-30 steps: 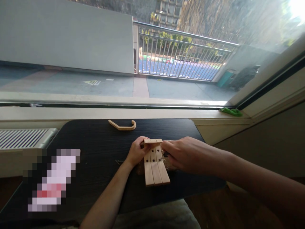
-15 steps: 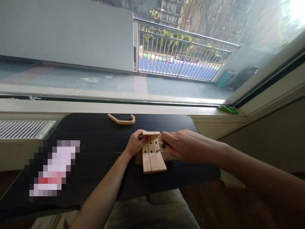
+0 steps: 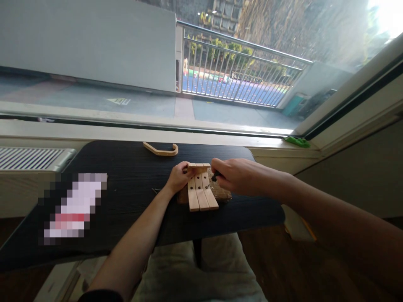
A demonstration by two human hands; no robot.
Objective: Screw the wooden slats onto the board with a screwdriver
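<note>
A small panel of three wooden slats (image 3: 201,193) with dark holes lies on a brown board (image 3: 223,193) on the black table (image 3: 132,197). My left hand (image 3: 179,177) is curled around the panel's far left corner and holds it. My right hand (image 3: 237,176) is closed in a pinch on a small dark tool (image 3: 215,177) whose tip sits at the panel's right slat. Its exact shape is too small to tell.
A curved wooden piece (image 3: 161,149) lies near the table's far edge. A blurred-out patch (image 3: 74,207) covers something on the table's left. A radiator grille (image 3: 31,158) is at far left, a green object (image 3: 297,141) on the windowsill, and my lap below the table's front edge.
The view has tilted down, so everything sits higher in frame. My right hand has shifted slightly toward the panel's far end. My left hand keeps its hold.
</note>
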